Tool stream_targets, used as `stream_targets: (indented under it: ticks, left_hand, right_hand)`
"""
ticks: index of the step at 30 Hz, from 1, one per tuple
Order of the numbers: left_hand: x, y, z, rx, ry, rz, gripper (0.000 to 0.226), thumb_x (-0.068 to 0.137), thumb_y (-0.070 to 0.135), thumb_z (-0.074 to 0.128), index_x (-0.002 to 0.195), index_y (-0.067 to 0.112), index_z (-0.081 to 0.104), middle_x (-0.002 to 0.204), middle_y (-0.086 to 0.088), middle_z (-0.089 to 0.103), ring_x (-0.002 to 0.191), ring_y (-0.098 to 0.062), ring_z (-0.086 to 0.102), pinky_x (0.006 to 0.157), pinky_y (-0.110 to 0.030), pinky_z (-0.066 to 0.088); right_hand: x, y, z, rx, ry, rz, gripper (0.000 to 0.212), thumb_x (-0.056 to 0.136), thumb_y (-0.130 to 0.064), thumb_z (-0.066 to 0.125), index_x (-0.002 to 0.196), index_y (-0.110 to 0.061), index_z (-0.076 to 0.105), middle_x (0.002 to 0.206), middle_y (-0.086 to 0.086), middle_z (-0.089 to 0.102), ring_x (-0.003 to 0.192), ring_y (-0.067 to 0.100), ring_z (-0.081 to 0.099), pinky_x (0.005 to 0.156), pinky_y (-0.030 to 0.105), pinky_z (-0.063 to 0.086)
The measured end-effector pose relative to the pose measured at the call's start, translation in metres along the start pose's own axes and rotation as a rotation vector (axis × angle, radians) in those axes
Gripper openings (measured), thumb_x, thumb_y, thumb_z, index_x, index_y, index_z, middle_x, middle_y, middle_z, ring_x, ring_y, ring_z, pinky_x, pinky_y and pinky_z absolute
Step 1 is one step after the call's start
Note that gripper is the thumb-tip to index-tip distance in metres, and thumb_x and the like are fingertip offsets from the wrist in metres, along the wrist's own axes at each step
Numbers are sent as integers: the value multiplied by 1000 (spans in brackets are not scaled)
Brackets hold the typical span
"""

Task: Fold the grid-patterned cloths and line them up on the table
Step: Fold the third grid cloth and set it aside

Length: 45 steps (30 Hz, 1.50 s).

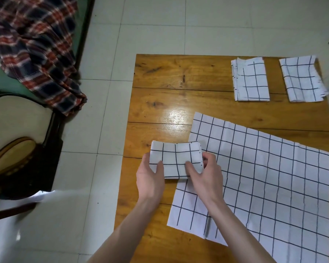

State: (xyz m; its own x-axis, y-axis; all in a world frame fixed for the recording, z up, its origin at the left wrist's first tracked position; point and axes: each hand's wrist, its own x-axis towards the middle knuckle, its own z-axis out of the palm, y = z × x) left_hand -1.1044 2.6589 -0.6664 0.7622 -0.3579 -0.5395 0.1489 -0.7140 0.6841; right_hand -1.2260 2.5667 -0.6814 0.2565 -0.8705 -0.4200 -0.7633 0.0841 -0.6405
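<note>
Two hands are engaged on one folded cloth (176, 160) at the near left part of the wooden table (160, 103). My left hand (150, 179) grips its left edge, thumb on top and fingers underneath; my right hand (203, 173) pinches its right edge the same way, thumb lying across the top face. The bundle is a compact rectangle several layers thick, lifted or just resting over the corner of a large unfolded cloth (264, 186), which lies spread flat across the near right of the table. Two finished cloths sit at the far right, side by side but apart: one (252, 80) nearer the middle, the other (302, 80) close to the table's right edge. Material in every case is thin white woven fabric with a black grid; creases show on the open sheet. I judge it light, limp and without stiffness of its own, so the folded layers will slide and spring open unless held at opposite edges with thumbs pressing down, as now. The varnished planks are smooth and glossy, offering little grip, so placement wants a flat press afterwards. The bundle's natural place, in my judgement, is left of the two finished ones, in line. Beyond the table: pale floor tiles (150, 25), a plaid blanket (32, 48).
</note>
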Motion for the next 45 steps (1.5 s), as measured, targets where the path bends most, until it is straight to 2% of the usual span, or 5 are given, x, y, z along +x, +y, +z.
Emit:
stream_targets:
  ticks: [17,26,32,38,45]
  left_hand:
    - [-64,79,-109,-442,-242,17,52,95,34,77,140,15,60,126,0,75,118,-20,71,105,-45,55]
    - [-130,151,-231,-430,-139,115,19,106,25,60,112,16,75,107,-3,80,108,-24,75,106,-54,53]
    - [-131,165,-301,-483,-137,134,23,99,34,64,113,18,74,110,-7,79,112,-25,73,109,-57,50]
    - [-88,168,-371,-481,-156,197,33,95,41,68,99,8,70,87,-9,66,83,-24,56,81,-41,44]
    - [-31,178,-445,-406,-214,232,26,102,23,65,94,-1,64,76,-6,47,75,-19,37,72,-33,32]
  right_hand:
    - [-48,-84,-100,572,-289,15,9,96,-25,74,93,-21,67,77,-25,72,77,-10,66,72,9,49]
    - [-123,-195,-153,655,-462,-34,50,95,-28,76,139,-20,55,121,-24,58,104,-16,55,98,13,40]
    - [-166,-275,-147,715,-415,-59,27,97,-9,70,93,-31,54,63,-31,68,64,-18,65,57,3,47]
    - [-196,-336,-106,685,-252,-61,30,94,-31,76,105,-5,63,92,3,66,86,11,62,97,33,48]
    - [-217,-397,-49,628,-65,-127,45,95,-32,75,85,4,50,76,7,34,72,21,39,77,34,23]
